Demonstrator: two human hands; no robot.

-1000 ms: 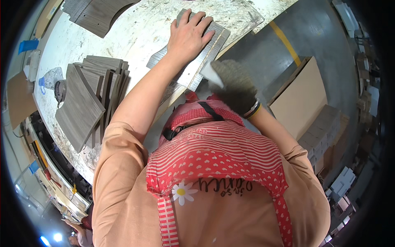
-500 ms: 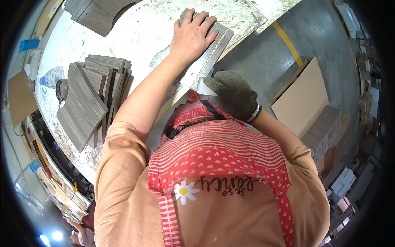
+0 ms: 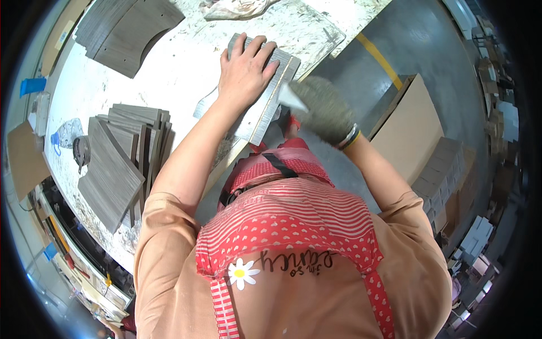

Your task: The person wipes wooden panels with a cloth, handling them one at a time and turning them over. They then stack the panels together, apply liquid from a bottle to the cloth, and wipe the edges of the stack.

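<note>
We noted one bare left hand (image 3: 244, 79), palm down, fingers moderately spread and touching a grey wood-grain board (image 3: 284, 65); one right hand (image 3: 324, 110) in a fuzzy grey-green glove, gripping a white, pointed piece (image 3: 292, 99), though blur kept us from telling each finger's position. The board lay flat at the right edge of the pale, scuffed table (image 3: 186, 62), its long axis running near to far and leaning right. We also listed, at left, stacked curved wood-grain panels (image 3: 110, 169) and, far left, a concave-edged panel (image 3: 127, 37).
</note>
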